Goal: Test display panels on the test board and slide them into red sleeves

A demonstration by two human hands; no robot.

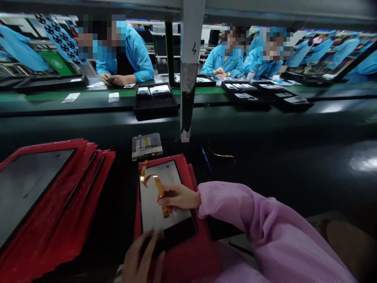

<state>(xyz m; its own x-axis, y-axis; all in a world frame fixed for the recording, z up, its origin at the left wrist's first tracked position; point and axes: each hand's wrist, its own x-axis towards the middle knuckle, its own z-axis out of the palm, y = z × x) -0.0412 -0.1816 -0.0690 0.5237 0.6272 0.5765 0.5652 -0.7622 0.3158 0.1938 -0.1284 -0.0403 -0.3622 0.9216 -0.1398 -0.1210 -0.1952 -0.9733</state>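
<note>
Right hand (pixel 179 197) pinches gold flex cable (pixel 156 184) on display panel (pixel 165 200); left hand (pixel 141 257) presses open at 6 o'clock.
Tugging might crease or tear the cable.

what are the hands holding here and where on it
The right hand pinches the orange ribbon cable near its lower end, over the display panel. The left hand steadies that panel at its bottom edge.

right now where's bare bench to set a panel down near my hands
Bare dark bench lies right of the display panel, between the grey post and the pink sleeve. A narrow strip runs between the red stack and the panel. Crowded: under both hands, right hand and left hand, and the trays beyond.
</note>
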